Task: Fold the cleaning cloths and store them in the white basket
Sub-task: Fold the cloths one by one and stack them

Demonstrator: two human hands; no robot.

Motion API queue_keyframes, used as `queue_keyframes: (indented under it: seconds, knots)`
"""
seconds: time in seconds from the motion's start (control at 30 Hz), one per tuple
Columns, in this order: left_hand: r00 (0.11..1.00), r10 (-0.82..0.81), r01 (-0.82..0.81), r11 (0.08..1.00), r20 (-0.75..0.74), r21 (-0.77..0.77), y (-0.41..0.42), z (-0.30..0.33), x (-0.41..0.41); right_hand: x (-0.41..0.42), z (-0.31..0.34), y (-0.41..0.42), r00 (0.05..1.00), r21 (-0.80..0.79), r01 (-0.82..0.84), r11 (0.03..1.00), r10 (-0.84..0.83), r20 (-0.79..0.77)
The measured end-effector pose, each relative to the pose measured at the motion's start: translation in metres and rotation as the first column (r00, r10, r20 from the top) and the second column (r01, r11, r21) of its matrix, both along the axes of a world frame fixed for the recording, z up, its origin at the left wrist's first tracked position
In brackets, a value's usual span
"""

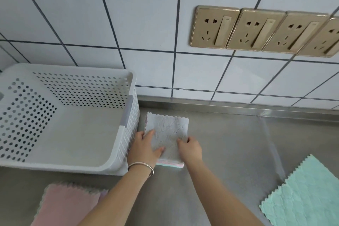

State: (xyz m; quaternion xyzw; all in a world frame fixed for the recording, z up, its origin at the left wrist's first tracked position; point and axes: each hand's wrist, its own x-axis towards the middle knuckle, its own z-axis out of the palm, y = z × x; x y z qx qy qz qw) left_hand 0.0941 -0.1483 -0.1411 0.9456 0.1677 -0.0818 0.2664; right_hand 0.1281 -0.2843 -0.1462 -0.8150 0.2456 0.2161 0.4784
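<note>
Cloth (pixel 167 130): grey, folded, flat on surface (pixel 229 152) beside basket (pixel 117 168)
My left hand (pixel 145 147): fingers spread — pressing cloth
My right hand (pixel 190 149): fingers pinching its edge

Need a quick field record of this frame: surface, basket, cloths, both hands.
surface: steel counter below tiled wall
basket: white basket, perforated, far left, empty inside
cloth in hand: grey cloth, folded, flat on the counter right of the basket
left hand: left hand on the cloth's left edge, bracelet on wrist
right hand: right hand pinching its right edge
other cloths: pink cloth near left; green cloth near right, unfolded
</note>
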Motion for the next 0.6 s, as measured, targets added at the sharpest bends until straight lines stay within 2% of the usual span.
queue_keyframes:
  seconds: [0.1,0.2,0.23,0.3,0.37,0.43,0.5,0.6]
  knots:
    - [0.997,-0.077,0.071,0.978,0.025,0.195,-0.003,0.006,-0.002,-0.004,0.005,-0.005,1.0,0.001,-0.009,1.0,0.009,0.025]
    - [0.974,-0.191,0.134,0.918,0.12,0.372,-0.006,0.016,-0.008,-0.024,0.015,-0.026,0.992,-0.001,0.031,1.0,-0.031,0.119]
    - [0.963,-0.226,0.147,0.898,0.147,0.414,-0.008,0.019,-0.011,-0.035,0.016,-0.039,0.988,-0.038,0.032,0.999,-0.026,0.153]
    - [0.937,-0.293,0.179,0.871,0.19,0.457,-0.02,0.021,-0.017,-0.067,0.009,-0.079,0.977,-0.217,0.036,0.976,0.01,0.211]
    - [0.9,-0.357,0.214,0.862,0.25,0.46,-0.039,0.025,-0.026,-0.105,-0.004,-0.124,0.952,-0.465,0.07,0.882,0.08,0.296]
    - [0.845,-0.432,0.258,0.846,0.315,0.467,-0.064,0.028,-0.039,-0.145,-0.017,-0.167,0.945,-0.652,0.076,0.754,0.154,0.289]
    - [0.791,-0.521,0.342,0.812,0.321,0.474,-0.092,0.022,-0.056,-0.179,-0.026,-0.199,0.957,-0.771,0.042,0.636,0.196,0.213]
    - [0.724,-0.633,0.473,0.745,0.275,0.47,-0.127,0.002,-0.082,-0.205,-0.036,-0.228,0.955,-0.843,-0.005,0.538,0.254,0.156]
